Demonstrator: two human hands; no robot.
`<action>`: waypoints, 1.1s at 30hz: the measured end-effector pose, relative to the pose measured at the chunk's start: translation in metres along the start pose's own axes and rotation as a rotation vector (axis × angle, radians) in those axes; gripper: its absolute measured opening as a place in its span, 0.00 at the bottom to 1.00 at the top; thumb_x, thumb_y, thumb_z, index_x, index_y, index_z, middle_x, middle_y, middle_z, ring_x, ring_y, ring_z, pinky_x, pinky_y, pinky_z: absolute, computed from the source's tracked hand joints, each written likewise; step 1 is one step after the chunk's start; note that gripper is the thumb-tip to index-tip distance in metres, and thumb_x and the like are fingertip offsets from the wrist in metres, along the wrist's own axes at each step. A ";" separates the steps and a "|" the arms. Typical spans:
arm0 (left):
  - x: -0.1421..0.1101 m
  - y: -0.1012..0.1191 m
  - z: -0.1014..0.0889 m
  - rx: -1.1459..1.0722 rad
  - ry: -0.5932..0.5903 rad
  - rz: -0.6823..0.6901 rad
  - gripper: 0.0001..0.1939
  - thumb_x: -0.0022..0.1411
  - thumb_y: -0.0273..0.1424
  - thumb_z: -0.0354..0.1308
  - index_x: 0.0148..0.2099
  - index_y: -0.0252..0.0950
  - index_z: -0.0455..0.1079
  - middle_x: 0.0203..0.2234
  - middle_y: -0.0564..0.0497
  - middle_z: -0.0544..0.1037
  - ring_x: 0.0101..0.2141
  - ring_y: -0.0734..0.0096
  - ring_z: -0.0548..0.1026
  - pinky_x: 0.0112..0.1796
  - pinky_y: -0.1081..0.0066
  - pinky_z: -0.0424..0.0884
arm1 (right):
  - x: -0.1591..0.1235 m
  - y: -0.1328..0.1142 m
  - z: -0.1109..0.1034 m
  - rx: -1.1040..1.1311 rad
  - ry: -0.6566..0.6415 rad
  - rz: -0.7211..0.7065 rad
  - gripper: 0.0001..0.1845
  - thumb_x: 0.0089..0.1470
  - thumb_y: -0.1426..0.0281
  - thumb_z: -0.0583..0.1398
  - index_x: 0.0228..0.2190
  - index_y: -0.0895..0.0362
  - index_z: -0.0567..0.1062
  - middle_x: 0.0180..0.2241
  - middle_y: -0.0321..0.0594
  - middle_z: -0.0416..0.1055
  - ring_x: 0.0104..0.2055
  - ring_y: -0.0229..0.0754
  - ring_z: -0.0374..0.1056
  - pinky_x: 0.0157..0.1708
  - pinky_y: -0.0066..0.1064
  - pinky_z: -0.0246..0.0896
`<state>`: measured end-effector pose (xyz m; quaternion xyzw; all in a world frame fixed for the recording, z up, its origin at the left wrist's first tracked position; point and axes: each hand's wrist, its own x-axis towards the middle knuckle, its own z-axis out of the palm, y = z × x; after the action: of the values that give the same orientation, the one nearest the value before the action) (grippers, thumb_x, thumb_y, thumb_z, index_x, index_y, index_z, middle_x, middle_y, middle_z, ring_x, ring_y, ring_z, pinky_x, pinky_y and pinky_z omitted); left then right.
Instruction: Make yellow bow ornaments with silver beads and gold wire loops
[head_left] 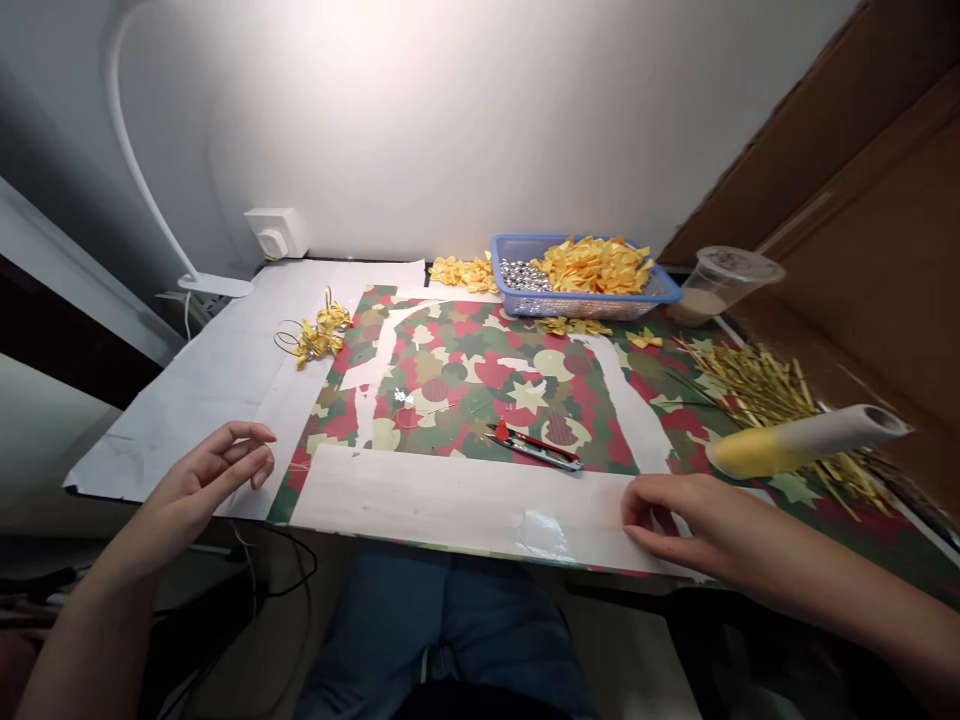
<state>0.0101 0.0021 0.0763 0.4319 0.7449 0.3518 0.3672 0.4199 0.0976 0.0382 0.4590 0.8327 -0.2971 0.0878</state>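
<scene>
Beyond the left hand [217,475], whose loosely curled fingers are hanging slightly apart, gold bows [319,335] are lying on the counter [165,425]. Ahead and left of the right hand [675,515], which is curling over a white strip [450,500], its fingertips' closure being impossible to tell, snips [536,449] are lying.

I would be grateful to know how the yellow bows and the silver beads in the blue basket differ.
The yellow bows are larger and irregular in outline; the silver beads are small and shiny. The bows heap above the rim on the right, while the beads lie lower, on the left. Both share the blue basket.
</scene>
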 end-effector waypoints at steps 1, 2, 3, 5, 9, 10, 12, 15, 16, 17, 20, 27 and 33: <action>0.000 -0.001 -0.002 0.004 0.011 0.000 0.18 0.54 0.46 0.61 0.40 0.38 0.66 0.22 0.56 0.67 0.28 0.70 0.66 0.32 0.74 0.63 | 0.001 0.000 0.000 -0.006 -0.012 0.007 0.09 0.53 0.73 0.54 0.25 0.56 0.73 0.25 0.39 0.75 0.26 0.41 0.69 0.26 0.27 0.58; -0.001 -0.003 -0.004 0.008 0.020 0.000 0.18 0.55 0.45 0.61 0.40 0.38 0.66 0.22 0.56 0.67 0.29 0.69 0.66 0.32 0.73 0.63 | 0.001 0.000 0.001 -0.009 -0.022 0.013 0.09 0.53 0.73 0.54 0.25 0.56 0.73 0.25 0.40 0.75 0.26 0.41 0.69 0.26 0.28 0.59; -0.001 -0.005 -0.006 0.011 0.029 0.001 0.18 0.55 0.45 0.61 0.41 0.38 0.66 0.22 0.56 0.68 0.29 0.69 0.66 0.32 0.73 0.63 | 0.002 -0.001 0.001 -0.010 -0.028 0.019 0.09 0.52 0.74 0.54 0.25 0.56 0.72 0.25 0.40 0.75 0.26 0.42 0.69 0.26 0.28 0.59; -0.001 -0.008 -0.011 0.004 0.043 0.005 0.16 0.56 0.43 0.60 0.40 0.38 0.66 0.21 0.56 0.68 0.29 0.69 0.66 0.32 0.73 0.63 | 0.002 -0.002 0.002 0.000 -0.028 0.026 0.09 0.52 0.74 0.54 0.25 0.56 0.72 0.26 0.41 0.76 0.27 0.43 0.70 0.27 0.29 0.60; -0.003 -0.011 -0.017 -0.033 0.049 -0.005 0.14 0.58 0.41 0.60 0.40 0.38 0.66 0.20 0.57 0.67 0.28 0.71 0.65 0.32 0.75 0.62 | 0.000 -0.005 0.001 0.013 -0.033 0.039 0.10 0.53 0.72 0.53 0.25 0.55 0.71 0.27 0.43 0.76 0.28 0.47 0.71 0.28 0.32 0.61; -0.003 -0.012 -0.018 -0.042 0.050 -0.017 0.14 0.58 0.41 0.60 0.41 0.39 0.66 0.21 0.58 0.68 0.28 0.72 0.65 0.32 0.75 0.62 | 0.000 -0.006 0.000 0.010 -0.030 0.045 0.10 0.53 0.72 0.53 0.24 0.55 0.71 0.26 0.43 0.76 0.28 0.47 0.71 0.28 0.32 0.61; -0.004 -0.012 -0.021 -0.058 0.058 -0.039 0.13 0.59 0.40 0.60 0.41 0.39 0.65 0.22 0.58 0.68 0.29 0.72 0.65 0.33 0.76 0.61 | -0.001 -0.008 -0.001 0.015 -0.015 0.055 0.10 0.52 0.71 0.53 0.23 0.54 0.71 0.26 0.43 0.76 0.27 0.48 0.72 0.27 0.32 0.61; -0.003 -0.013 -0.025 -0.066 0.076 -0.050 0.12 0.59 0.40 0.60 0.41 0.40 0.65 0.22 0.58 0.68 0.29 0.73 0.65 0.33 0.77 0.61 | -0.001 -0.009 -0.001 0.034 0.004 0.053 0.10 0.51 0.69 0.53 0.22 0.54 0.71 0.26 0.44 0.76 0.27 0.48 0.72 0.27 0.33 0.62; -0.003 -0.014 -0.026 -0.063 0.084 -0.049 0.12 0.58 0.39 0.60 0.41 0.39 0.66 0.21 0.59 0.68 0.29 0.73 0.65 0.33 0.77 0.60 | -0.001 -0.009 -0.001 0.035 0.004 0.050 0.10 0.51 0.68 0.53 0.22 0.54 0.71 0.26 0.45 0.76 0.27 0.48 0.72 0.27 0.33 0.63; -0.003 -0.014 -0.028 -0.058 0.094 -0.047 0.12 0.58 0.39 0.60 0.41 0.39 0.66 0.21 0.59 0.67 0.29 0.73 0.64 0.33 0.77 0.60 | -0.001 -0.009 -0.001 0.031 0.002 0.049 0.10 0.51 0.68 0.53 0.22 0.54 0.71 0.26 0.45 0.76 0.27 0.48 0.72 0.27 0.34 0.63; -0.002 -0.015 -0.032 -0.040 0.129 -0.042 0.12 0.58 0.39 0.60 0.40 0.38 0.66 0.20 0.59 0.67 0.28 0.73 0.64 0.32 0.77 0.61 | 0.000 -0.010 -0.001 0.011 -0.028 0.064 0.11 0.51 0.68 0.52 0.22 0.53 0.70 0.26 0.45 0.76 0.28 0.48 0.72 0.29 0.34 0.64; -0.002 -0.020 -0.035 -0.047 0.176 -0.039 0.15 0.55 0.39 0.64 0.42 0.38 0.68 0.22 0.57 0.72 0.31 0.70 0.69 0.35 0.76 0.65 | 0.000 -0.009 -0.001 0.006 -0.049 0.069 0.11 0.54 0.69 0.52 0.24 0.54 0.70 0.27 0.44 0.76 0.29 0.48 0.72 0.30 0.35 0.64; 0.000 -0.019 -0.033 -0.102 0.302 -0.072 0.29 0.42 0.42 0.73 0.45 0.41 0.69 0.24 0.58 0.78 0.35 0.65 0.76 0.45 0.69 0.70 | 0.000 -0.009 -0.001 -0.037 -0.029 0.056 0.11 0.53 0.74 0.52 0.24 0.55 0.72 0.26 0.41 0.77 0.28 0.45 0.72 0.27 0.30 0.62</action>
<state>-0.0254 -0.0117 0.0758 0.3277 0.7879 0.4368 0.2849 0.4123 0.0947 0.0430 0.4762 0.8235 -0.2856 0.1166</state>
